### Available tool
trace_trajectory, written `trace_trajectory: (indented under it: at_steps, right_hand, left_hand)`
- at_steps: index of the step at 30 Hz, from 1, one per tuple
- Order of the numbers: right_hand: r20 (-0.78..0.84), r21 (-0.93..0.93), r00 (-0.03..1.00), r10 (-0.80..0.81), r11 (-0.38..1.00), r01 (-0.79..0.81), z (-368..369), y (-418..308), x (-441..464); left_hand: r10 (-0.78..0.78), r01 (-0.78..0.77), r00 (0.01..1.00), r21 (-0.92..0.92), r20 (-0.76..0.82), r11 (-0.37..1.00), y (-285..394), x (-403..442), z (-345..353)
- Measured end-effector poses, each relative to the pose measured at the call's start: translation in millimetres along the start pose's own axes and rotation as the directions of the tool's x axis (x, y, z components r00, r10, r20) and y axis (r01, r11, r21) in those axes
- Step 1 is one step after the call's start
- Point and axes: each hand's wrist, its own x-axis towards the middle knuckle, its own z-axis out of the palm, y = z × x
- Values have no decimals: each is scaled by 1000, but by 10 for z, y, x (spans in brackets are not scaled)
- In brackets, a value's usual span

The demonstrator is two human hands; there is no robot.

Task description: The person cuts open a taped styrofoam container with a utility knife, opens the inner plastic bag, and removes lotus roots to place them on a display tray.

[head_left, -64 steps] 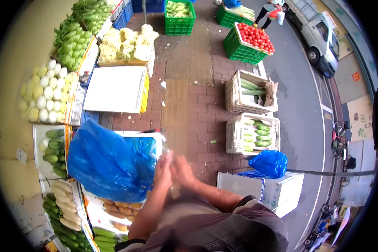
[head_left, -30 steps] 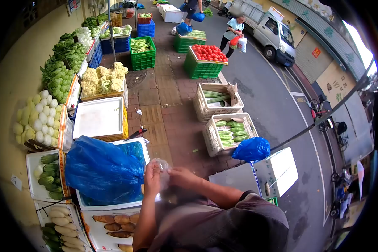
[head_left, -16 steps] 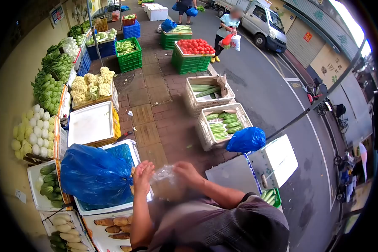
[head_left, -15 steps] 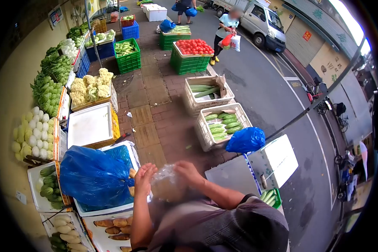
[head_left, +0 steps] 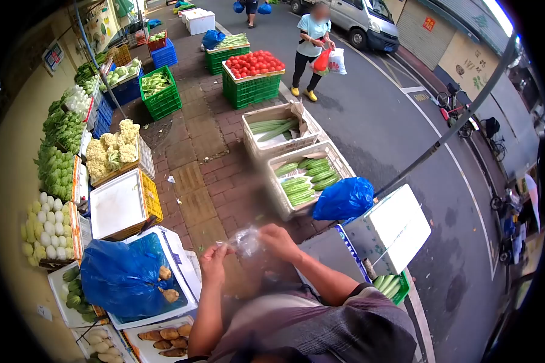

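Crinkly blue sack (head_left: 120,275) in white foam box (head_left: 177,257), rough brick pavement (head_left: 224,181), thin plastic bag (head_left: 246,243), clear, wrinkled & shiny, btwn L hand (head_left: 213,260), pinching one edge, & R hand (head_left: 278,242), gripping opp. side

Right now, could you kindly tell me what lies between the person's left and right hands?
The head view shows a crumpled clear plastic bag between the left hand and the right hand, held by both.

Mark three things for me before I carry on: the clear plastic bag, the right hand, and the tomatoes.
Clear plastic bag (head_left: 246,241): head view, on its crumpled middle.
Right hand (head_left: 278,242): head view, on the back of it.
Tomatoes (head_left: 254,63): head view, mid-heap.
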Motion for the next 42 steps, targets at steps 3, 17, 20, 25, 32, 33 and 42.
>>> trace_trajectory:
  at_steps: [3,17,20,25,32,33,42]
  right_hand:
    - [13,-27,1000,14,1000,-14,-25,-17,13]
    - [291,368,947,139,897,-245,-214,-39,155]
    - [407,472,908,94,830,-298,-253,26,149]
    - [284,199,956,-70,980,13,-486,-74,137]
    - [280,-259,913,-295,893,368,-435,-147,192]
    - [285,-251,922,-260,908,334,-474,-199,176]
    - [320,235,947,40,964,-120,-453,91,142]
  left_hand:
    - [-167,165,968,28,185,986,-123,94,64]
    - [30,-36,999,328,23,944,-251,196,542]
    - [-167,138,974,185,150,973,-102,221,517]
    - [-31,-6,999,686,41,727,-71,263,320]
    - [-2,-137,984,768,177,625,-44,292,685]
    - [-107,-34,980,672,167,740,-68,288,645]
    - [-209,209,978,15,-22,978,-301,312,480]
